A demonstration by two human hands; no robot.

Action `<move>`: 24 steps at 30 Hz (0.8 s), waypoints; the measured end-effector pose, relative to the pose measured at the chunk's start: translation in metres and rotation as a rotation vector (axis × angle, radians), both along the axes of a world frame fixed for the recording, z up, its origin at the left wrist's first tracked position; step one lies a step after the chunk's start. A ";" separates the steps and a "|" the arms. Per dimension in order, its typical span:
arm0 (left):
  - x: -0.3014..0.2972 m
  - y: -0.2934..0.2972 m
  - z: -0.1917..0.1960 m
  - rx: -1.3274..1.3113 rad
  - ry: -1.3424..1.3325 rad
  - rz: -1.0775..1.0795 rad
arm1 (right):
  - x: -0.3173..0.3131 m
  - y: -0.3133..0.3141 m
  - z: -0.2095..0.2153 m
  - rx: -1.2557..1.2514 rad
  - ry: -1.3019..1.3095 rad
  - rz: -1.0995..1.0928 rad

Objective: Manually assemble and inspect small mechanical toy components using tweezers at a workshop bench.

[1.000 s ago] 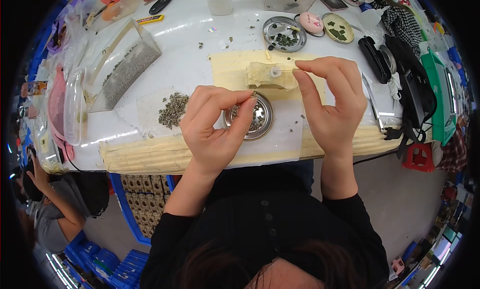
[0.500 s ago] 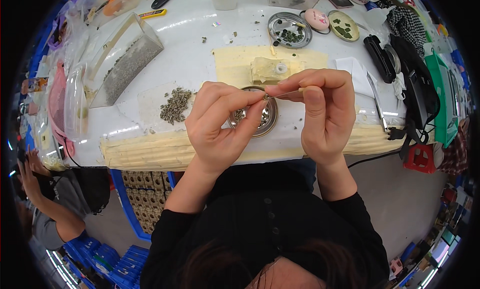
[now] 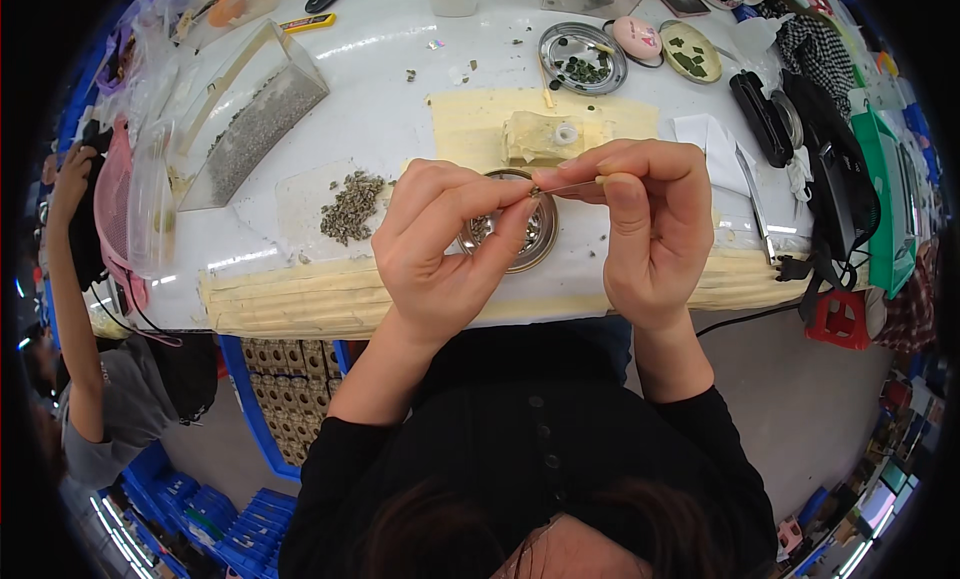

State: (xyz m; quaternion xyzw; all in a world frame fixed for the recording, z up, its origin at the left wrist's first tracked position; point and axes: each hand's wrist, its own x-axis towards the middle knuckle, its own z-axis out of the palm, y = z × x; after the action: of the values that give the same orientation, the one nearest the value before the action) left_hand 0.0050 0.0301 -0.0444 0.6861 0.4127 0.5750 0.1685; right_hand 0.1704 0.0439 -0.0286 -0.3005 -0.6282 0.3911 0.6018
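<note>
Metal pin is being pinched between the right hand and the left hand, fingertips pressing together on it, just above a steel dish; grey bits are lying left.

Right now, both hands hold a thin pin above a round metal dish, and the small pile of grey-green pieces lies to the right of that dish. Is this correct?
Not quite. In the head view the pile of grey-green pieces lies to the left of the round metal dish, not to the right. The rest stands: the left hand and right hand hold a thin pin above that dish.
</note>
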 end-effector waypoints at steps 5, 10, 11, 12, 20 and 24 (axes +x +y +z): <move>0.000 0.000 0.001 -0.002 -0.004 0.002 | -0.001 0.000 0.000 0.003 -0.002 -0.001; 0.000 -0.001 0.001 -0.007 -0.002 0.005 | 0.000 0.000 0.000 -0.015 0.019 0.013; 0.000 -0.001 0.001 -0.004 -0.001 0.004 | -0.001 0.000 0.000 -0.029 0.045 0.023; 0.000 -0.001 0.000 -0.001 -0.003 0.001 | -0.001 0.000 0.000 -0.042 0.069 0.031; 0.000 0.000 0.002 0.021 -0.026 0.037 | 0.015 0.020 0.005 0.131 -0.236 -0.328; 0.000 0.001 0.000 0.048 -0.024 0.046 | 0.015 0.030 0.003 0.318 -0.525 -0.481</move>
State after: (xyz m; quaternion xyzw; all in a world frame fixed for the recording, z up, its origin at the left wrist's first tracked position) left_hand 0.0051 0.0315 -0.0443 0.6732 0.4124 0.5968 0.1436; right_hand 0.1853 0.0735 -0.0253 -0.4317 -0.7252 0.0464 0.5343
